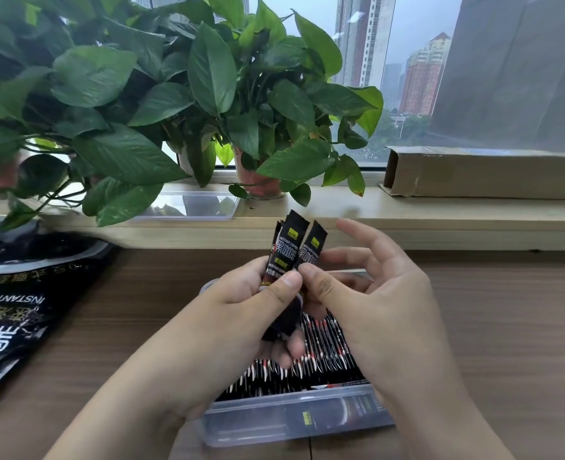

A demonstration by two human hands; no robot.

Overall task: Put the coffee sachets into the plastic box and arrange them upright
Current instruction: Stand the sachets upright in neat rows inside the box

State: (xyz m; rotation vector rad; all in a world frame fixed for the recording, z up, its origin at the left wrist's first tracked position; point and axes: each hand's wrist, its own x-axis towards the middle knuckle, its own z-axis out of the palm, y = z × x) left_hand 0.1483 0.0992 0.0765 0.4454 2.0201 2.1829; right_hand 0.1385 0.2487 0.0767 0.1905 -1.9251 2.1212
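Observation:
A small bunch of black coffee sachets stands upright in my left hand, gripped between thumb and fingers above the box. My right hand pinches the rightmost sachet with thumb and forefinger, its other fingers spread. Below both hands lies the clear plastic box on the wooden desk, packed with several rows of black sachets standing on edge. My hands hide the box's middle and far end.
A large black instant coffee bag lies open at the left of the desk. On the window sill behind stand leafy potted plants, a clear plastic lid and a long cardboard box.

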